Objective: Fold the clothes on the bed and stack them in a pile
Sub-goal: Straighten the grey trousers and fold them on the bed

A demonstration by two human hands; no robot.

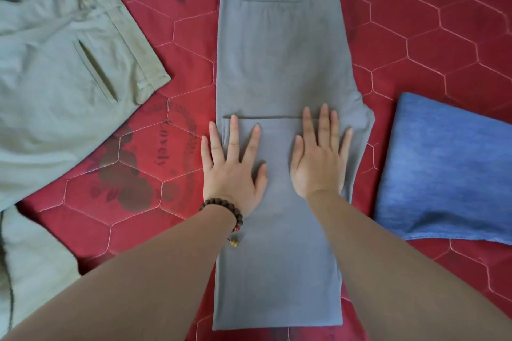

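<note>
— Where are the grey trousers (277, 69)?
— Centre frame, on the red bed (443, 36), legs folded up.
— The hands?
— Left hand (232, 166) and right hand (318, 163) press flat, fingers (234, 130) spread.

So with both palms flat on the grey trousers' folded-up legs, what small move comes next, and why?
Probably a short outward smoothing stroke, then another fold toward the waistband. The left hand and right hand lie flat on the grey trousers, whose hem edge reaches only partway up, so the trousers are still long beside the folded blue garment.
</note>
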